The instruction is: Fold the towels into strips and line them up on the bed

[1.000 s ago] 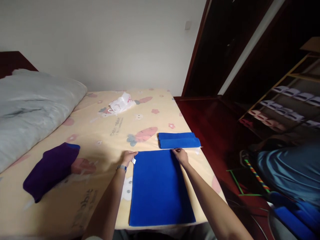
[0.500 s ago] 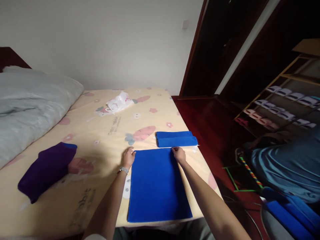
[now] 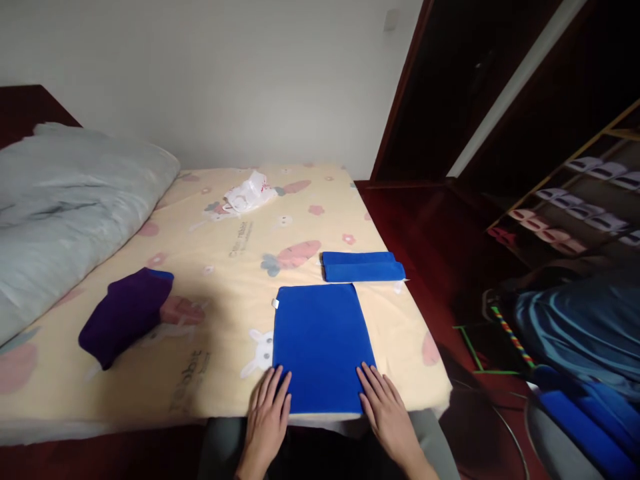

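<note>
A blue cloth (image 3: 323, 340) lies flat near the bed's front edge, a small white tag at its far left corner. My left hand (image 3: 269, 413) rests with fingers stretched out over the cloth's near left edge. On the near right edge lies my right hand (image 3: 383, 407), palm down, fingers extended. Just beyond the cloth is a folded blue cloth (image 3: 364, 268). To the left a crumpled purple cloth (image 3: 125, 313) shows a bit of blue at its far end.
A white plastic bag (image 3: 250, 193) sits farther back on the patterned bed sheet (image 3: 235, 280). A grey quilt (image 3: 85, 207) is heaped at left. Right of the bed, a person in a blue-grey garment (image 3: 575, 327) is near a shoe rack (image 3: 555, 175) and more blue cloth (image 3: 585, 427).
Both hands have let go of the cloth's far corners and come back to its near edge, fingers now flat. The camera view has shifted slightly.
</note>
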`<act>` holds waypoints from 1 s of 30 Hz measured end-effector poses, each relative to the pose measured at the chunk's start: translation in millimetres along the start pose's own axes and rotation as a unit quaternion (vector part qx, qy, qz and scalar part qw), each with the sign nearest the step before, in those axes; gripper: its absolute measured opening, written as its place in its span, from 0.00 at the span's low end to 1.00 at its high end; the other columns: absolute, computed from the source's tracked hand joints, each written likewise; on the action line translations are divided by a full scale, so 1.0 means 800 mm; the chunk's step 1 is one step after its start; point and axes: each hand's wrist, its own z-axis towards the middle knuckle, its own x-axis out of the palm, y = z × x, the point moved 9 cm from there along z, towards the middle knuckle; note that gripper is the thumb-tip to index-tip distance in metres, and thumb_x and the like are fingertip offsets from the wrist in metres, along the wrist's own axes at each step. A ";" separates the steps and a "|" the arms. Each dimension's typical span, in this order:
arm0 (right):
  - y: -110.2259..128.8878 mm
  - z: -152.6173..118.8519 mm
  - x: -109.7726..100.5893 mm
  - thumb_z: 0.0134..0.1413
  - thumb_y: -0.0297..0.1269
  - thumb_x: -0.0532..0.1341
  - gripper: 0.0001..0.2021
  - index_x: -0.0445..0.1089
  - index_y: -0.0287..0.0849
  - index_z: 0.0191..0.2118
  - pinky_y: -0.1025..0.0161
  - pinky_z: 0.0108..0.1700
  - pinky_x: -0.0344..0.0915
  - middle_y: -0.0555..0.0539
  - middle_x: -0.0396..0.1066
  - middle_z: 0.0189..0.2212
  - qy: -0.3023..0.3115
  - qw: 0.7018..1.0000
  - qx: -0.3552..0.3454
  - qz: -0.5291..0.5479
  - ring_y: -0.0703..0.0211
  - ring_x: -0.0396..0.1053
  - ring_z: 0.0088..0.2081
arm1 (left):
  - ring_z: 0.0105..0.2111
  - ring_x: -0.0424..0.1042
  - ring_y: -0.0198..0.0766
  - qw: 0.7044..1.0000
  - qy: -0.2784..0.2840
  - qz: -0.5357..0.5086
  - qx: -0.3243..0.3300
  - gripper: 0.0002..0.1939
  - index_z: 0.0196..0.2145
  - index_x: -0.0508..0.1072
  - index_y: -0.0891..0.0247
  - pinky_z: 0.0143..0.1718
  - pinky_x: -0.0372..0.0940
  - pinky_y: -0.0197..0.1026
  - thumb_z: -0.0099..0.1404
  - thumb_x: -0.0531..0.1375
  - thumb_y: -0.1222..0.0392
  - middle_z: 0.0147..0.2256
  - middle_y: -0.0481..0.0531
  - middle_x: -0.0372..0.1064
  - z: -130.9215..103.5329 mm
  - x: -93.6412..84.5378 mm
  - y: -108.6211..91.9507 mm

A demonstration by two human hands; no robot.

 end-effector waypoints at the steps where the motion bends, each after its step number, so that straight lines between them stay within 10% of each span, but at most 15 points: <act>1: 0.003 -0.012 0.003 0.69 0.43 0.51 0.31 0.43 0.51 0.73 0.49 0.65 0.56 0.48 0.56 0.68 0.009 1.000 -0.011 -0.021 0.48 0.57 0.66 | 0.65 0.59 0.47 0.999 0.031 0.014 0.028 0.29 0.69 0.53 0.50 0.63 0.62 0.54 0.73 0.51 0.56 0.66 0.50 0.58 -0.011 0.004 -0.008; 13: -0.019 -0.052 -0.023 0.70 0.39 0.47 0.33 0.29 0.47 0.73 0.44 0.68 0.50 0.46 0.50 0.70 -0.029 0.997 0.007 -0.077 0.46 0.52 0.69 | 0.61 0.66 0.43 0.992 0.006 0.019 0.128 0.32 0.70 0.49 0.52 0.60 0.67 0.49 0.71 0.49 0.65 0.64 0.50 0.62 -0.067 -0.017 0.020; 18: 0.059 -0.011 -0.033 0.70 0.38 0.46 0.32 0.33 0.45 0.74 0.47 0.70 0.45 0.48 0.42 0.72 -0.010 0.999 -0.022 -0.047 0.49 0.42 0.72 | 0.65 0.60 0.45 0.991 -0.016 0.005 0.133 0.33 0.70 0.49 0.56 0.63 0.63 0.53 0.70 0.48 0.67 0.65 0.53 0.59 -0.033 -0.034 -0.024; 23: 0.141 0.035 0.021 0.71 0.42 0.47 0.30 0.41 0.41 0.73 0.48 0.70 0.47 0.45 0.45 0.71 0.036 0.994 -0.102 0.003 0.51 0.44 0.71 | 0.69 0.50 0.44 0.986 0.032 0.020 0.163 0.32 0.72 0.42 0.59 0.68 0.54 0.53 0.73 0.47 0.58 0.70 0.53 0.47 0.019 -0.009 -0.093; 30: 0.075 0.003 0.035 0.70 0.44 0.48 0.32 0.41 0.38 0.73 0.50 0.69 0.50 0.42 0.46 0.71 0.023 0.994 -0.102 -0.013 0.50 0.46 0.71 | 0.69 0.49 0.43 0.982 0.063 0.045 0.174 0.34 0.72 0.40 0.57 0.67 0.53 0.52 0.74 0.47 0.48 0.70 0.53 0.47 -0.019 0.014 -0.047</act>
